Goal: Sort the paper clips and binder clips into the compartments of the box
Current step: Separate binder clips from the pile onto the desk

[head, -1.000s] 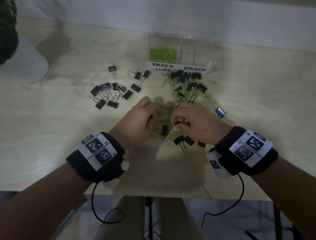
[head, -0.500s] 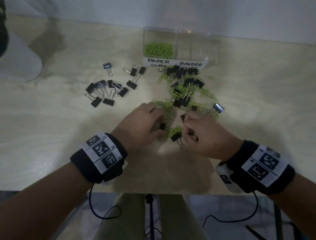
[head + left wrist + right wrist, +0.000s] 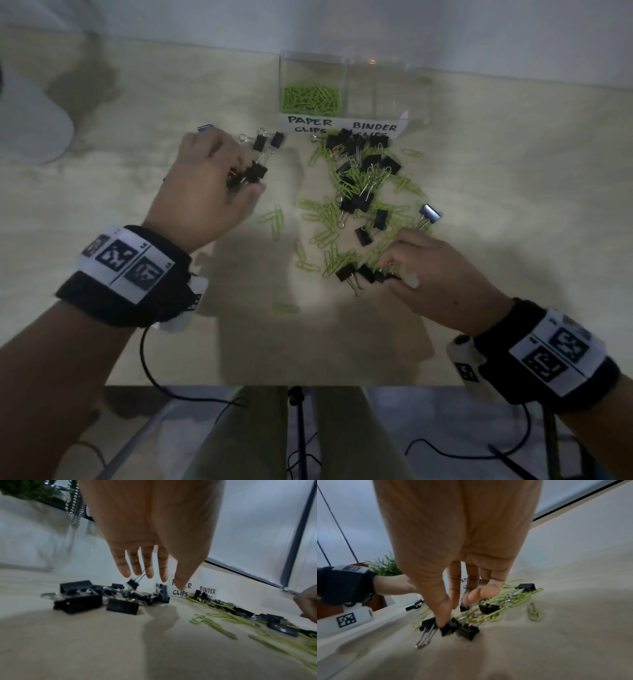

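Nearest the table's front edge, the right hand (image 3: 442, 277) works at the near end of the mixed pile (image 3: 363, 202). Its thumb and forefinger are curled down onto a cluster of 3 black binder clips (image 3: 452, 626); whether a clip is actually pinched or only pressed cannot be told. The foremost clip's wire handles point toward the person, so its long axis runs near to far. Bare table lies in front of this cluster and to the right of the pile.

Further out and to the left, the left hand (image 3: 209, 185) hovers with fingers straight and spread over the separated binder clip group (image 3: 106, 599). A single clip (image 3: 133, 584) appears to hang at its fingertips; contact is uncertain.

Farthest, against the wall, the clear box (image 3: 387, 89) stands directly beyond the pile. Its left compartment holds green paper clips (image 3: 310, 101); the right, labelled for binder clips, looks unfilled. In my judgement the right hand lies closer to that compartment's line, but its path crosses the whole pile.
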Demonstrator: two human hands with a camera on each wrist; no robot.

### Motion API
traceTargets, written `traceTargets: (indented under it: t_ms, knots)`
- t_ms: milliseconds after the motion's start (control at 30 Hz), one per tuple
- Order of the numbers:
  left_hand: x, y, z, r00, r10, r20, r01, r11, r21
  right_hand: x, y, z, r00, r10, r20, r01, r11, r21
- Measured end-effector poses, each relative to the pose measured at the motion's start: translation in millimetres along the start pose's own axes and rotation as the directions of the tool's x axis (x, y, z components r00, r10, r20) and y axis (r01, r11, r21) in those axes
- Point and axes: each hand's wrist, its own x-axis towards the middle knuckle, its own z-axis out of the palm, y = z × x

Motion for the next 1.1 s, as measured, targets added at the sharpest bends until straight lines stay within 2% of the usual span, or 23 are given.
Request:
traceTargets:
  t_ms: [67, 100, 167, 200, 267, 333, 567, 600, 667, 733, 800, 867, 1000, 1033, 1100]
  knots:
    - [0.5, 8.1, 1.4, 0.997, 0.071, -0.001, -0.071, 0.991, 0.117, 2.1, -2.6, 3.8, 0.998, -0.002, 0.065, 0.003, 1.0, -0.022]
    - [-0.6, 16.9, 3.8, 0.994, 0.106, 0.015, -0.107, 0.987, 0.123, 4.3, -3.7, 5.1, 0.996, 0.001, 0.091, 0.002, 0.999, -0.032]
    - [-7.9, 41.8, 13.1, 0.975, 0.194, 0.111, -0.195, 0.981, -0.001, 8.8, -5.1, 6.4, 0.992, 0.007, 0.127, -0.001, 0.999, -0.052]
    - [-14.6, 55.5, 20.8, 0.947, 0.256, 0.192, -0.243, 0.966, -0.088, 10.5, -5.6, 6.5, 0.99, 0.012, 0.138, -0.002, 0.997, -0.071]
    - [-27.8, 78.5, 39.3, 0.862, 0.366, 0.351, -0.324, 0.93, -0.174, 12.7, -6.9, 5.9, 0.988, 0.022, 0.151, -0.006, 0.994, -0.106]
    - [-34.0, 90.2, 55.6, 0.81, 0.396, 0.433, -0.351, 0.918, -0.183, 13.2, -7.9, 5.3, 0.986, 0.026, 0.162, -0.007, 0.993, -0.117]
    - [-23.5, 87.3, 63.9, 0.765, 0.46, 0.452, -0.438, 0.885, -0.159, 16.9, -5.3, 6.4, 0.982, -0.016, 0.189, 0.034, 0.995, -0.089]
    - [-23.2, 85.8, 60.1, 0.774, 0.465, 0.429, -0.425, 0.885, -0.192, 15.8, -3.7, 6.8, 0.982, -0.036, 0.184, 0.047, 0.997, -0.059]
    - [-21.2, 81.5, 46.9, 0.842, 0.402, 0.36, -0.319, 0.909, -0.269, 13.5, -1.3, 5.2, 0.986, -0.064, 0.151, 0.062, 0.998, 0.023]
    - [-16.4, 69.7, 31.1, 0.933, 0.239, 0.269, -0.16, 0.945, -0.286, 11.6, -1.2, 0.2, 0.992, -0.066, 0.112, 0.054, 0.992, 0.111]
    - [-10.5, 48.6, 15.8, 0.988, 0.088, 0.128, -0.047, 0.956, -0.29, 12.4, -4.5, -9.1, 0.995, -0.046, 0.086, 0.027, 0.978, 0.205]
    - [-5.6, 25.0, 3.5, 1.0, -0.002, 0.016, 0.006, 0.973, -0.23, 17.5, -9.8, -22.1, 0.996, -0.003, 0.092, -0.023, 0.958, 0.285]
    - [-4.2, -5.1, -3.8, 0.999, -0.032, 0.001, 0.032, 0.996, 0.078, 54.4, -28.0, -49.2, 0.998, 0.0, 0.07, -0.019, 0.963, 0.268]
    - [-8.1, -5.9, -5.0, 0.999, -0.031, -0.01, 0.032, 0.994, 0.103, 68.6, -34.3, -53.5, 0.999, -0.017, 0.05, 0.004, 0.972, 0.234]
    - [-23.1, 1.1, -7.4, 1.0, -0.004, 0.0, 0.004, 0.999, 0.048, 100.0, -47.1, -55.4, 0.998, -0.067, 0.005, 0.065, 0.981, 0.183]
